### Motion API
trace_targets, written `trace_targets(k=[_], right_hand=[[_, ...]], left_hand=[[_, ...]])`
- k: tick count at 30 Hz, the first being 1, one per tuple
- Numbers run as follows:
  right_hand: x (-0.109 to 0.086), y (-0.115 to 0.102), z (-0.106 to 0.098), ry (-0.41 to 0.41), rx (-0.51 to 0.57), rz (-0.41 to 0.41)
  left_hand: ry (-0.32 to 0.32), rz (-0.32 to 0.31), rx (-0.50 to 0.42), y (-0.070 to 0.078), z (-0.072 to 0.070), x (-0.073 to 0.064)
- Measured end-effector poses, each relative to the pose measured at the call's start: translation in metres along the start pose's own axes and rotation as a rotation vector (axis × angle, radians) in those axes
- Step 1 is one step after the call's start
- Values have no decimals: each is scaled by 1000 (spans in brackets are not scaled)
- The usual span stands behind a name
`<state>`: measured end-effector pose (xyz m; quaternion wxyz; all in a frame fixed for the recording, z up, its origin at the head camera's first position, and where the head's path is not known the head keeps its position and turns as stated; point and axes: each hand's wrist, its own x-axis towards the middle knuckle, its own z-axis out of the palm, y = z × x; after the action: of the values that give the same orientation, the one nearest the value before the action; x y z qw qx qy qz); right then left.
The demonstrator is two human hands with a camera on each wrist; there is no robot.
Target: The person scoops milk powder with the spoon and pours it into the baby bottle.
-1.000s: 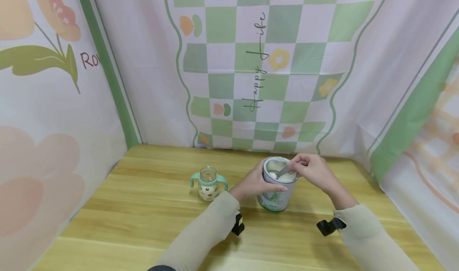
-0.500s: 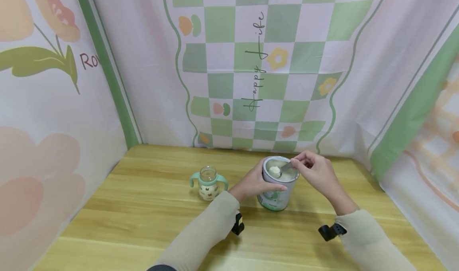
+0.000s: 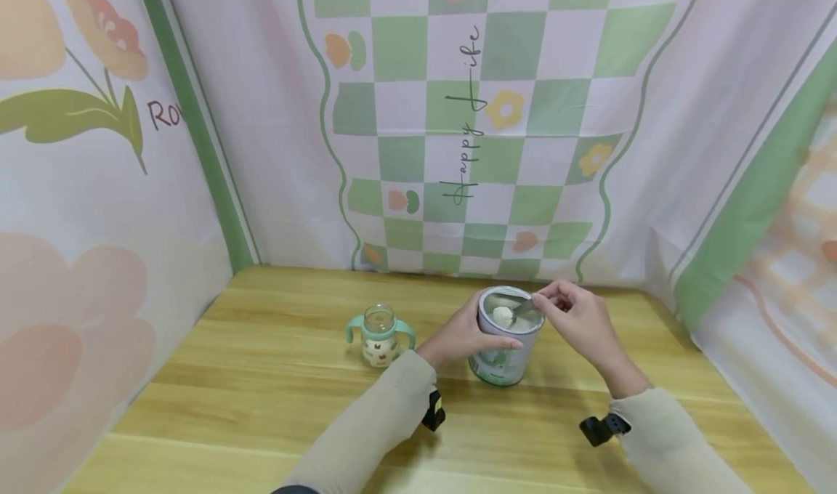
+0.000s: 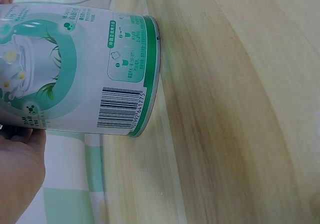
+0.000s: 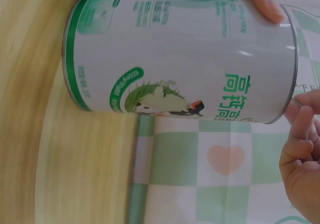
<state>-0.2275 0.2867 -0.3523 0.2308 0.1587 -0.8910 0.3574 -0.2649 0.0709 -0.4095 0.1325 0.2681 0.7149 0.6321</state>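
Observation:
A white and green milk powder can stands open-topped on the wooden table, right of the middle in the head view. My left hand grips its left side, thumb across the front. With thumb and fingers, my right hand pinches the handle of a grey metal spoon at the can's right rim. A heap of white powder sits on the spoon's bowl within the can's mouth. The can's barcode side fills much of the left wrist view. In the right wrist view, the right hand is beside the rim.
A lidless baby bottle with two mint-green handles stands left of the can, close to my left forearm. The wooden table ends at a checkered green and white curtain. Another printed curtain hangs along the left.
The spoon has come up out of the powder with a white heap on it. My right hand has shifted slightly right; my left hand and the can have stayed put.

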Motion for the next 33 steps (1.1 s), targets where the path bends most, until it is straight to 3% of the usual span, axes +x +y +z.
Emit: trace_targets(k=[6,12,24,30,33], right_hand=[[0,1,-1,22,8,2],[-1,5,-2,16,56,92],[-1,11,-3,20,230,313],[0,10,-5,19,332,375],[1,10,-7,15,435,393]], left_hand=[[13,1,16,0,1,1],[9,-4,33,0,0,0],[2,15,24,1,1,0],[28,-17,47,2,1,-1],[33,-32,45,2,1,-1]])
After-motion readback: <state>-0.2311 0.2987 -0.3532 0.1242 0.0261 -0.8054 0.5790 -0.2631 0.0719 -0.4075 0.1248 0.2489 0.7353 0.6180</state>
